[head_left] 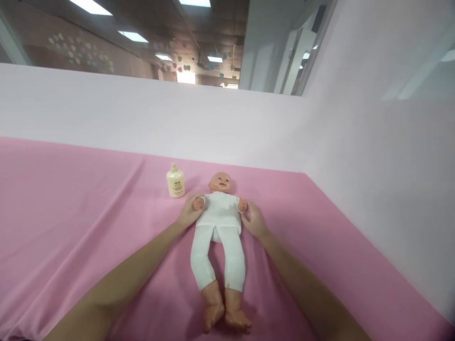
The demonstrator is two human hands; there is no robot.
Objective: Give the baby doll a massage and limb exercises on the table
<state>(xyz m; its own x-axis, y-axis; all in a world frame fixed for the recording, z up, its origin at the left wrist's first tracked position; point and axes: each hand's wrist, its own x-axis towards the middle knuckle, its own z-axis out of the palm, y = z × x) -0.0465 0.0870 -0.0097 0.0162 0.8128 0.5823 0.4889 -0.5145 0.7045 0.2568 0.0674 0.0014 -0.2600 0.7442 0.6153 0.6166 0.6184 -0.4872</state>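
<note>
A baby doll (219,222) in a white top and white leggings lies on its back on a pink cloth (78,213), head away from me and bare feet toward me. My left hand (190,212) rests against the doll's arm on the left of the picture, fingers curled around its wrist. My right hand (253,219) lies against the doll's other side by its small hand, fingers closed on the edge of the white top. A cream lotion bottle (175,181) stands upright just left of the doll's head.
The pink cloth covers the whole surface and wrinkles toward the left. Pale walls (373,166) rise behind and to the right, close to the doll. A glass partition above shows ceiling lights.
</note>
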